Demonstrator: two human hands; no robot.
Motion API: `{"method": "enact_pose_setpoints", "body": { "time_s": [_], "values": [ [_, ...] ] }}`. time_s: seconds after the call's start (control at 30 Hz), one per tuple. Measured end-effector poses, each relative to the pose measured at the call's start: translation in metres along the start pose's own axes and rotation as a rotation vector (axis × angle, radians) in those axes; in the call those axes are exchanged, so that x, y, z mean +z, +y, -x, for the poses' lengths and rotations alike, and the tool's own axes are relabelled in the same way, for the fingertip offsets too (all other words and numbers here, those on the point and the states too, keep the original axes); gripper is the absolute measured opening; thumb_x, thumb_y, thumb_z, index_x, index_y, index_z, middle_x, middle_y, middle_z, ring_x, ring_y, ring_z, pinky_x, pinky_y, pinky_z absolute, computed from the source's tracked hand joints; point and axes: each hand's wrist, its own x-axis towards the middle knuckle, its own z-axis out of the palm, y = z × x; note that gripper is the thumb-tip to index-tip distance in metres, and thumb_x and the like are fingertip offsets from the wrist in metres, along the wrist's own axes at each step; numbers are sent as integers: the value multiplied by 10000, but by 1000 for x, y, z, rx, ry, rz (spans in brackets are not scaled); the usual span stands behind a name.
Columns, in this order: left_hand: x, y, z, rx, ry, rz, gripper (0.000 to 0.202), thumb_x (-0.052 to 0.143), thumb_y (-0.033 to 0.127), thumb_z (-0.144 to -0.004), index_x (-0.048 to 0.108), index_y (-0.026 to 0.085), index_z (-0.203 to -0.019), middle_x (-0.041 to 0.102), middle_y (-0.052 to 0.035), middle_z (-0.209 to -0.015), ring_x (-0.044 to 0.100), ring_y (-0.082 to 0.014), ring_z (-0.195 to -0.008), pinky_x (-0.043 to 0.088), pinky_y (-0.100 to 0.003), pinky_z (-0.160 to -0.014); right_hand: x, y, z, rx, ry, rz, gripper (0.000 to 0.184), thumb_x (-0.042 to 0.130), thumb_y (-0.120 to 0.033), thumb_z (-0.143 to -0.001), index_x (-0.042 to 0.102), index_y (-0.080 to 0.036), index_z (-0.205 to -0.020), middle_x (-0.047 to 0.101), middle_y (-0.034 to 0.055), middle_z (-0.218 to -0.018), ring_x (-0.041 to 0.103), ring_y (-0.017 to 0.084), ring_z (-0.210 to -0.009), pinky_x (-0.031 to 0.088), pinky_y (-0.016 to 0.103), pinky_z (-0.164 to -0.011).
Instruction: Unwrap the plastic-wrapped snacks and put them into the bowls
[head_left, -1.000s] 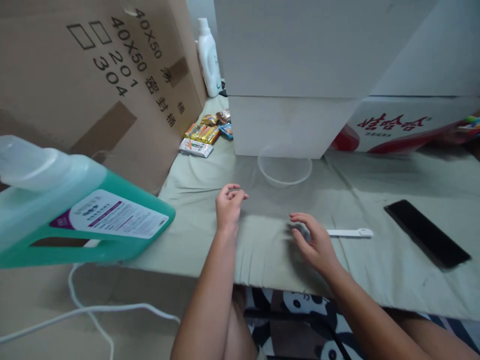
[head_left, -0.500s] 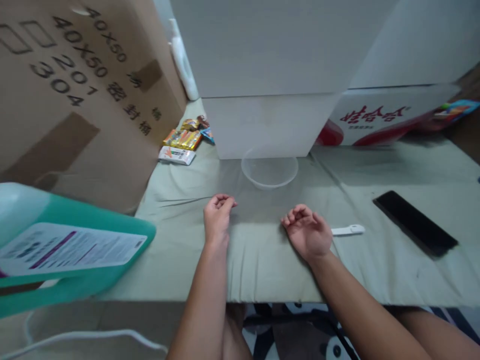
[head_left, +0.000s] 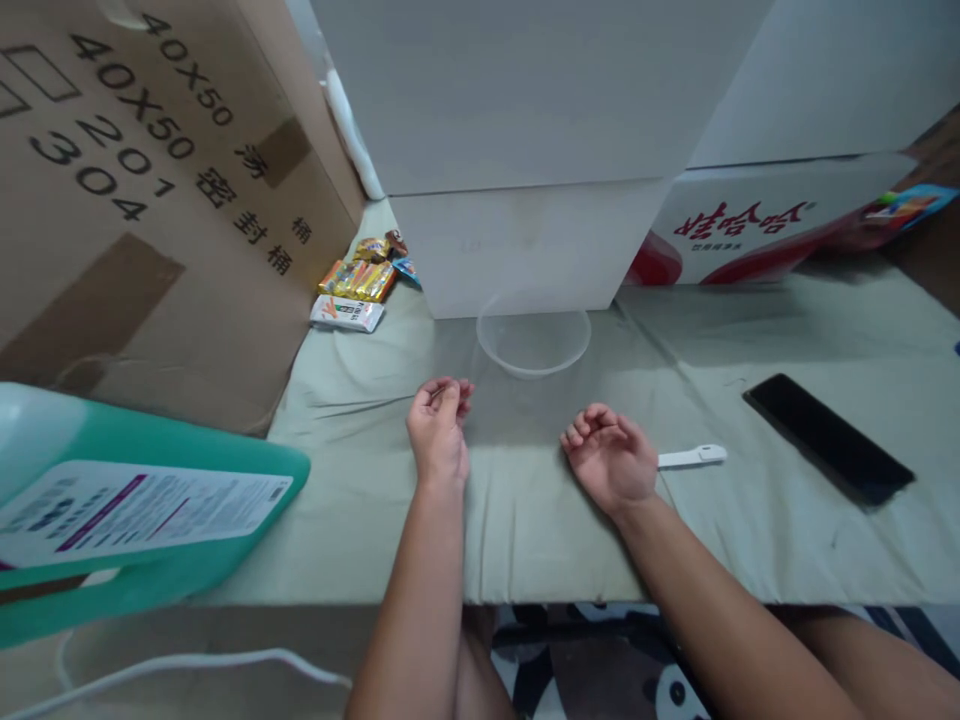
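Note:
My left hand (head_left: 440, 425) is pinched closed on a thin dark stick (head_left: 360, 406), which points left just above the cloth. A second thin line runs below it; whether that is a shadow or another stick, I cannot tell. My right hand (head_left: 609, 455) lies on the cloth, palm turned up, fingers loosely curled and holding nothing. Behind my right wrist, a slim white plastic handle (head_left: 694, 457) sticks out, its other end hidden. Beyond both hands stands a clear round plastic bowl (head_left: 532, 370), close against a white box.
The white box (head_left: 517, 250) rises at the back. At left are a cardboard box (head_left: 225, 320), a jug of green liquid (head_left: 225, 450) and several wrapped snacks (head_left: 356, 280). A black phone (head_left: 829, 440) lies at right on the pale cloth (head_left: 525, 520). A lettered carton (head_left: 750, 225) stands behind.
My left hand has turned slightly, its fingers shifting around the stick. My right hand has stayed nearly still. The whole view has shifted a little.

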Motion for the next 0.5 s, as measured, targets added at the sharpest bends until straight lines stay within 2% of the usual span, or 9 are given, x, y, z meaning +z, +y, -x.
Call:
{"method": "enact_pose_setpoints", "body": {
  "time_s": [0.07, 0.13, 0.17, 0.23, 0.27, 0.33, 0.4, 0.5],
  "values": [
    [-2, 5, 2, -8, 11, 77, 447, 873, 208, -533, 589, 188, -877, 691, 39, -847, 683, -63, -643, 382, -128, -488, 5, 2, 0, 49, 114, 35, 377, 857, -394, -650, 601, -254, -889, 653, -17, -849, 526, 82, -539, 347, 180, -365],
    [-6, 11, 4, -39, -5, 99, 433, 892, 198, -557, 594, 183, -871, 658, 69, -802, 536, -6, -451, 240, -126, -368, 11, 2, 1, 99, 205, 47, 496, 936, -333, -564, 599, -247, -918, 714, -26, -1011, 470, 17, -451, 188, 127, -279],
    [-7, 14, 6, -73, -32, 98, 392, 890, 229, -609, 594, 183, -861, 619, 88, -715, 430, 6, -371, 176, -138, -335, 14, 2, 2, 119, 229, 35, 522, 951, -357, -551, 592, -240, -912, 727, -32, -1035, 420, -8, -403, 155, 113, -261],
    [-11, 19, 8, -155, -86, 97, 301, 823, 343, -775, 567, 186, -785, 469, 116, -509, 256, -9, -291, 101, -161, -309, 19, 0, 4, 156, 242, 6, 563, 967, -423, -532, 581, -236, -897, 738, -66, -921, 310, -31, -327, 162, 99, -240],
    [-12, 21, 9, -187, -102, 103, 334, 752, 398, -861, 532, 189, -722, 381, 117, -438, 221, -24, -278, 82, -169, -308, 20, -1, 5, 173, 235, 1, 576, 969, -457, -529, 585, -241, -899, 713, -95, -789, 270, -24, -300, 171, 99, -232],
    [-14, 25, 10, -217, -103, 132, 485, 600, 456, -980, 424, 194, -611, 265, 101, -377, 201, -41, -273, 77, -176, -316, 20, -2, 7, 193, 200, -5, 569, 964, -517, -538, 600, -250, -884, 557, -146, -510, 240, 12, -263, 190, 109, -223],
    [-14, 28, 9, -211, -90, 174, 540, 514, 446, -1030, 361, 190, -580, 260, 85, -383, 199, -39, -284, 99, -178, -331, 19, -2, 10, 205, 143, -20, 523, 934, -577, -584, 573, -238, -755, 387, -151, -358, 227, 42, -243, 206, 125, -223],
    [-13, 30, 5, -172, -55, 229, 413, 499, 315, -1036, 460, 175, -649, 335, 80, -451, 243, -32, -320, 152, -167, -364, 15, 0, 11, 221, 37, -49, 667, 871, -627, -657, 356, -221, -533, 331, -105, -314, 228, 46, -238, 219, 142, -239]
  ]
}}
